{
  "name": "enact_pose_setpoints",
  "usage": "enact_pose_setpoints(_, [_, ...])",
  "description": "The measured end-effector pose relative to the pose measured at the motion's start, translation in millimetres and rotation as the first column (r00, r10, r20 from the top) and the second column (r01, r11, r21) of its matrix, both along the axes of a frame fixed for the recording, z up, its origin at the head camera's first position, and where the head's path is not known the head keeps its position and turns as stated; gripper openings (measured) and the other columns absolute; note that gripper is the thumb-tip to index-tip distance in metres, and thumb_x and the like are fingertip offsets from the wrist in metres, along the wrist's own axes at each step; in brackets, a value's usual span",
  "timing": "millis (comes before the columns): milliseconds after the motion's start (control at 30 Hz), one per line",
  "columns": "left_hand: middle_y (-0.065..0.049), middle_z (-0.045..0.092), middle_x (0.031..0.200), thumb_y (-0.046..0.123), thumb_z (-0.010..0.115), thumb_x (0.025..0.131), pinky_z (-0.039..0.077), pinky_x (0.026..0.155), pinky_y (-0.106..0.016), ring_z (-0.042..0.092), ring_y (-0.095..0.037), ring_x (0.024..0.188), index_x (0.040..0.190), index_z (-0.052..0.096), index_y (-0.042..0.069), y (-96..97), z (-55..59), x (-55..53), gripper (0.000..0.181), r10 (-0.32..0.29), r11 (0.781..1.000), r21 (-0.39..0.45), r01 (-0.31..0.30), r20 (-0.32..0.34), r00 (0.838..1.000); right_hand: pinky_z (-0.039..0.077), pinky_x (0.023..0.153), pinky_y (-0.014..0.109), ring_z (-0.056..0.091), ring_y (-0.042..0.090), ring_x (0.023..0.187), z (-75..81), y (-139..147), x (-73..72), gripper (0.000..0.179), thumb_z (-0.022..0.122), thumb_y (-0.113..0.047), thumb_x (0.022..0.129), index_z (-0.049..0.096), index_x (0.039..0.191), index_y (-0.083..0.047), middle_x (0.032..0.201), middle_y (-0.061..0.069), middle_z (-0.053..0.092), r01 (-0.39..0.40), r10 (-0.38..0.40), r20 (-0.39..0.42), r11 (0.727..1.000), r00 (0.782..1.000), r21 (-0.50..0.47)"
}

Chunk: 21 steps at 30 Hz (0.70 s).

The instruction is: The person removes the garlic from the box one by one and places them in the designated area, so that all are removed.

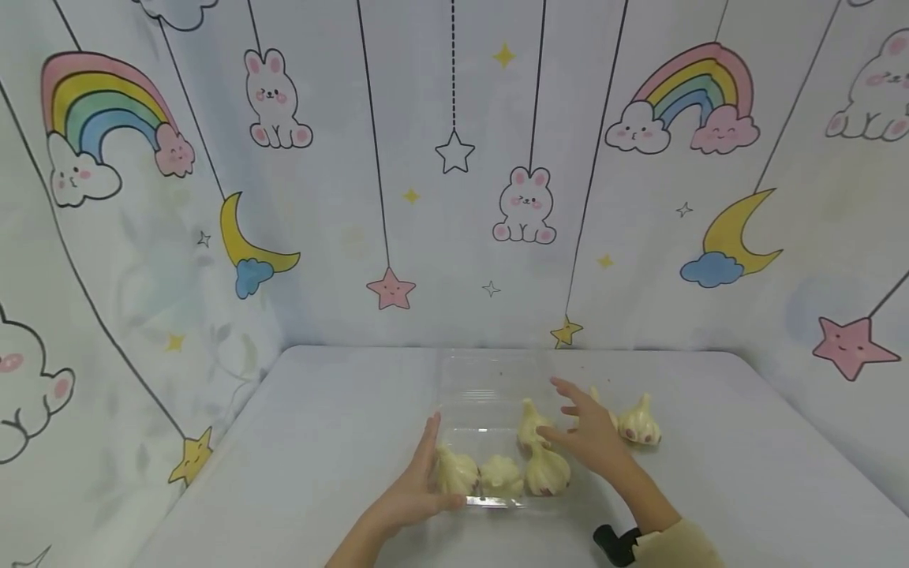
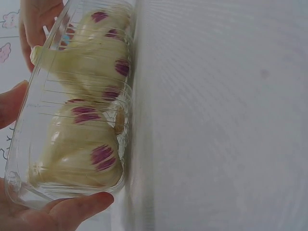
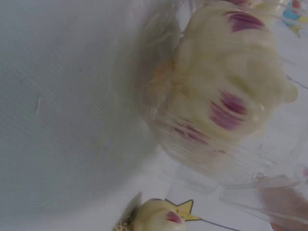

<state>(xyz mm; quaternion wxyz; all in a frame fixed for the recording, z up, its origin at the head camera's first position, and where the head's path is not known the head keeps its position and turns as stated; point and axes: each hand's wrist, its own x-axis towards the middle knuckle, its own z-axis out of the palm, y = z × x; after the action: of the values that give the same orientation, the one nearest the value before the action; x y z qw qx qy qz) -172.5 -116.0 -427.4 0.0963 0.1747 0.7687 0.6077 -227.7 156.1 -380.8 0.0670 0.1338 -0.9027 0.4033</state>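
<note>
A clear plastic box (image 1: 490, 502) with its lid (image 1: 472, 371) folded back holds several garlic bulbs. Three of them, including a left bulb (image 1: 457, 472) and a middle bulb (image 1: 501, 477), line its front; another bulb (image 1: 531, 422) is behind the right one (image 1: 547, 472). My left hand (image 1: 414, 485) holds the box at its front left corner, thumb at the front and fingers along the side. Over the box's right side, my right hand (image 1: 592, 438) has its fingers spread, thumb close to the rear bulb; whether they touch is unclear.
Right of the box, a garlic bulb (image 1: 640, 422) lies on the white table (image 1: 319, 442); another is partly hidden behind my right hand. A black device (image 1: 615, 544) is at the right wrist. A patterned curtain (image 1: 454, 237) stands behind the table.
</note>
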Motion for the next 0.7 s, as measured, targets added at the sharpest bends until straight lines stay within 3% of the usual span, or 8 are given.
enact_pose_setpoints(400, [-0.022, -0.020, 0.147, 0.012, 0.073, 0.075, 0.023, 0.095, -0.068, 0.003, -0.056, 0.128, 0.145, -0.017, 0.020, -1.8, -2.5, -3.0, 0.114, -0.013, 1.000, -0.012, 0.013, 0.006, 1.000, 0.054, 0.074, 0.044, 0.048, 0.046, 0.111, -6.6, -13, -7.4, 0.072, 0.075, -0.024, 0.075, 0.040, 0.136, -0.008, 0.134, 0.026, 0.041, -0.038, 0.037, 0.026, 0.999, 0.999, 0.012])
enact_pose_setpoints(700, [-0.021, -0.019, 0.148, 0.012, 0.072, 0.075, 0.024, 0.095, -0.068, 0.002, -0.056, 0.128, 0.145, -0.017, 0.019, -1.6, -0.7, -2.3, 0.113, -0.017, 1.000, -0.013, 0.017, 0.010, 1.000, 0.047, 0.084, 0.052, 0.049, 0.042, 0.110, -13.3, -20, -9.6, 0.072, 0.076, -0.025, 0.073, 0.043, 0.134, -0.007, 0.134, 0.022, 0.044, -0.034, 0.034, 0.010, 0.996, 0.999, 0.077])
